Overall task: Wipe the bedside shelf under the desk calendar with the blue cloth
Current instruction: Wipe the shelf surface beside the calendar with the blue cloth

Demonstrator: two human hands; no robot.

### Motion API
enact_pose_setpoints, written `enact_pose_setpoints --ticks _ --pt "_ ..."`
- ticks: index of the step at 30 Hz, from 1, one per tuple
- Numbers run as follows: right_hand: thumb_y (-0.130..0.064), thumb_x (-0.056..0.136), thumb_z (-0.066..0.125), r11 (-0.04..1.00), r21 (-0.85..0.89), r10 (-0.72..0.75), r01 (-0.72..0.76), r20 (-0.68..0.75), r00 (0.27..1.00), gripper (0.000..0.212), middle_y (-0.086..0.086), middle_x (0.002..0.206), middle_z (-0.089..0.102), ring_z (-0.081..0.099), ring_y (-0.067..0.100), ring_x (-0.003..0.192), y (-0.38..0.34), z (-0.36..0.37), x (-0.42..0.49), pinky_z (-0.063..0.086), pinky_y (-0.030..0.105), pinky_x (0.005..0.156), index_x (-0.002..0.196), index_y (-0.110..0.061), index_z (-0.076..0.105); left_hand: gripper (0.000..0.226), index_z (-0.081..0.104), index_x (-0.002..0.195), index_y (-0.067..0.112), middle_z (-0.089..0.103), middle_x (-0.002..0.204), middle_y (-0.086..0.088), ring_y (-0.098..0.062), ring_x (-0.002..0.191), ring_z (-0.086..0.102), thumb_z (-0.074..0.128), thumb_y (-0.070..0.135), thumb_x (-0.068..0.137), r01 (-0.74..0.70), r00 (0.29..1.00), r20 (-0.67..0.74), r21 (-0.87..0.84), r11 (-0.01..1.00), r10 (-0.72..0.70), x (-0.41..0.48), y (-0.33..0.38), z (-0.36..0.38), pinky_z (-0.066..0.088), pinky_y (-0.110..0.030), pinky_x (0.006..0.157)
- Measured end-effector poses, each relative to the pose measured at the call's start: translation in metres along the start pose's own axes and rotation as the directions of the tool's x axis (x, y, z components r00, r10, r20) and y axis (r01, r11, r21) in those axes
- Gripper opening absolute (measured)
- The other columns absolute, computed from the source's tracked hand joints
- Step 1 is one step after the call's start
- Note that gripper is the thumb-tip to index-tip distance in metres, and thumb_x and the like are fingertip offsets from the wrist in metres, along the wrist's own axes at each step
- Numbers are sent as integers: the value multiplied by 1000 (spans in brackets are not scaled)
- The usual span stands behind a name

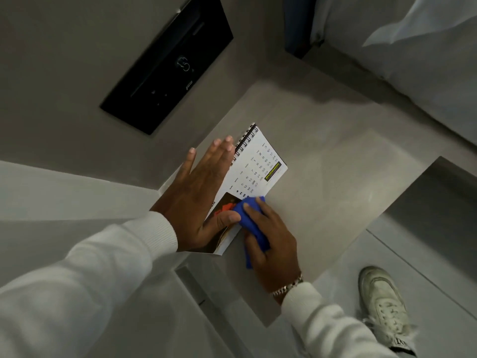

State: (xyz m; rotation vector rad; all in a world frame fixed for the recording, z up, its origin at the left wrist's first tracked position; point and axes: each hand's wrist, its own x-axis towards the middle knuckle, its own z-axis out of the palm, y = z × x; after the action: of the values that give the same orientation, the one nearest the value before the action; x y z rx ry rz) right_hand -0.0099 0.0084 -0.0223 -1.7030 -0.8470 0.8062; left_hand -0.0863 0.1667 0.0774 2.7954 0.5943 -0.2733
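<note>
The calendar (254, 174) stands on the grey shelf (335, 177) near its wall-side edge, spiral binding up at about 1 o'clock and its date page facing the room. The left hand (198, 195) lies flat and open against the calendar's 9 o'clock side, fingers spread and pointing to 1 o'clock, thumb resting across the picture part of the front page near the bottom corner. It steadies the calendar rather than closing round it.

Just at 5 o'clock from that thumb, the right hand (271, 239) is closed on the blue cloth (251, 223), bunched under the fingers. The cloth touches the calendar's lower front edge and the shelf beside it; whether the calendar's foot is lifted off the shelf there I cannot tell. A chain bracelet (287, 286) sits at the right wrist, and both arms wear white sleeves (90, 280).

On the wall at 11 o'clock from the calendar is a black panel (167, 65). White bedding (426, 47) fills the 2 o'clock corner. Down at 5 o'clock, on the floor, a white sneaker (384, 303) shows.
</note>
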Motion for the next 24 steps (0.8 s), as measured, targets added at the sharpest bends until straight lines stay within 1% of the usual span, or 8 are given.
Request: enact_pose_setpoints --ticks 2,5,6,9,12,18,20,24 --pt "-13 85 58 998 69 3 3 -95 996 48 -3 140 45 44 15 131 -2 -8 4 40 40 110 131 -24 49 91 -3 152 13 1 164 -8 -23 152 -1 18 73 86 1 1000 4 8 1000 -1 -1 -1 1 7 -57 121" --pt "-14 89 57 993 118 8 28 -291 957 46 6 139 51 46 17 131 -13 -18 36 37 23 110 134 -17 49 91 -4 152 15 -4 164 -5 -20 152 -5 17 74 85 3 1000 -1 -1 1000 -3 0 -1 2 3 -54 122" --pt "-16 90 57 993 115 12 27 -321 947 45 9 140 51 45 19 132 -18 -18 48 36 23 110 135 -14 48 91 -5 152 15 -5 163 -5 -19 152 -6 16 74 85 3 1000 2 -8 1000 -3 0 -1 3 2 -52 122" --pt "-21 91 55 997 77 8 16 -302 953 47 14 145 46 43 26 134 -30 -6 60 35 35 111 136 -15 46 92 -7 152 13 -4 164 -7 -19 152 -7 14 73 85 3 1000 13 -31 1000 -2 0 -1 2 3 -52 123" --pt "-22 90 53 999 -7 -46 45 -231 972 47 16 147 43 41 29 133 -22 9 36 33 40 109 136 -18 45 90 -10 151 17 -6 163 -4 -21 152 -5 14 74 85 -7 1000 8 -49 999 8 -1 0 1 6 -52 123" --pt "-19 88 54 1000 11 -26 26 1 1000 47 -2 147 38 40 16 131 -3 13 -13 38 38 109 134 -25 46 91 -6 151 14 -4 164 -7 -22 152 -4 19 72 86 -14 1000 0 -63 998 14 0 1 0 6 -53 123" --pt "-14 88 56 998 65 -3 7 -52 999 48 -1 145 42 41 17 134 -6 2 -8 38 38 112 134 -25 45 91 -7 152 14 -3 164 -8 -20 152 -6 20 72 86 -7 1000 -2 -59 998 7 -1 0 1 6 -51 123" --pt "-15 91 56 992 125 12 23 -269 963 47 12 143 48 46 18 130 -25 -16 41 36 18 108 137 -13 45 91 -9 152 16 -4 165 -7 -19 152 -6 21 72 86 -1 1000 -10 -65 998 0 -1 -1 3 4 -47 124"
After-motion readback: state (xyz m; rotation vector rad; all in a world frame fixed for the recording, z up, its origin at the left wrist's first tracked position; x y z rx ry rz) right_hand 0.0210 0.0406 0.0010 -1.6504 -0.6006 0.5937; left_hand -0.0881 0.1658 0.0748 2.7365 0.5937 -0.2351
